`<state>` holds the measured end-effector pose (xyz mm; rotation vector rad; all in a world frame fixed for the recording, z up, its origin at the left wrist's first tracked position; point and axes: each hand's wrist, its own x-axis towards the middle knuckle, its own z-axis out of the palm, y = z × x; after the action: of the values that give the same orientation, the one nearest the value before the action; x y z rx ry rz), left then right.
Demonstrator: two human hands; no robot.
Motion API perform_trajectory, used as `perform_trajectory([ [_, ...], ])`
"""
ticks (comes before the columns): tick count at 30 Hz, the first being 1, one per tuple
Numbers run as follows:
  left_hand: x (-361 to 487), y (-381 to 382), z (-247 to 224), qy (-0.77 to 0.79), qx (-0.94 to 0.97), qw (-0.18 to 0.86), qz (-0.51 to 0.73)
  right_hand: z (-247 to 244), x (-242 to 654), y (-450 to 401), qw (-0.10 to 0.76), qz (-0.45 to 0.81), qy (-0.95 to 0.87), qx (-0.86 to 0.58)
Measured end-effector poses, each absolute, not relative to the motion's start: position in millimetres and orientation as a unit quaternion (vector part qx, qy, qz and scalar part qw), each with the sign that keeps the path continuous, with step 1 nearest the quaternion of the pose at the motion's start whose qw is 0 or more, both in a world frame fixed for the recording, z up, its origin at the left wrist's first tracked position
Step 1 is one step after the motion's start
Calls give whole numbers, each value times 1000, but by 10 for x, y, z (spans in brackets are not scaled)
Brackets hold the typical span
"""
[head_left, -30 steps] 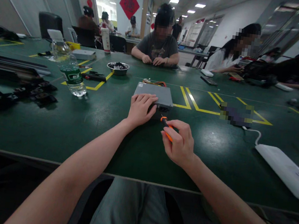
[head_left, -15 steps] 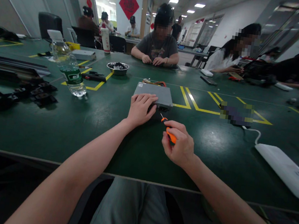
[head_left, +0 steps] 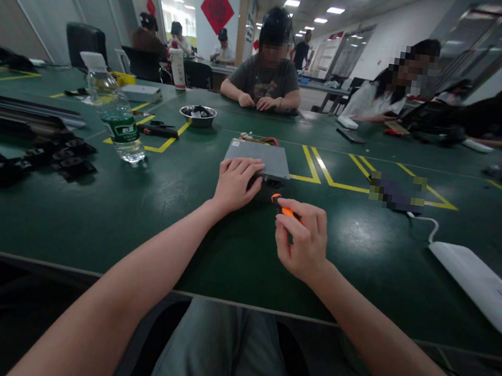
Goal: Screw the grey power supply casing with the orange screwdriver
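A grey metal power supply unit (head_left: 270, 157) lies on the green table, with colored cables at its far side and a dark socket on its near face. My left hand (head_left: 239, 181) holds its near left corner, fingers on top and thumb bent down at the near face. In my right hand (head_left: 303, 239) is an orange and black screwdriver (head_left: 287, 211), gripped between thumb and fingers. It points toward the near face of the unit but stands apart from it. I cannot make out its thin tip clearly.
A water bottle (head_left: 123, 125) stands at the left, near dark metal parts (head_left: 61, 157). Beyond are a steel bowl (head_left: 197, 116) and a black tool (head_left: 159, 130). At right, a phone (head_left: 393, 192) is cabled to a white power bank (head_left: 478, 286). A person (head_left: 266, 73) sits opposite.
My right hand has turned a little and the screwdriver's shaft no longer shows clearly. My left hand and the power supply unit have stayed in place.
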<state>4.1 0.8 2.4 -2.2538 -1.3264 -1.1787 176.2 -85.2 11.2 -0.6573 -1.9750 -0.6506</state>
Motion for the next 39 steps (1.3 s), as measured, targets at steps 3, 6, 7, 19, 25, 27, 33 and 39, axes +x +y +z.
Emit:
perform_trajectory([
  [3,43,5,27,-455,-778,137,-411,116,1768,-845,449,-283,-805,-266],
  [6,44,4,27,-456,-778,135,-411,114,1766,-842,449,-280,-809,-255],
  [7,45,4,26,-455,-778,134,-412,112,1764,-841,449,-277,-813,-246],
  [19,44,19,15,-458,-777,128,-411,54,1763,-814,453,-243,-823,-241],
  [25,42,22,16,-466,-779,124,-401,63,1761,-824,451,-224,-825,-256],
  [27,40,20,18,-466,-781,123,-398,77,1763,-829,443,-244,-824,-253],
  [33,41,25,13,-467,-780,130,-397,76,1751,-827,464,-208,-830,-230],
  [39,40,28,9,-462,-780,132,-401,65,1765,-820,440,-238,-834,-232],
])
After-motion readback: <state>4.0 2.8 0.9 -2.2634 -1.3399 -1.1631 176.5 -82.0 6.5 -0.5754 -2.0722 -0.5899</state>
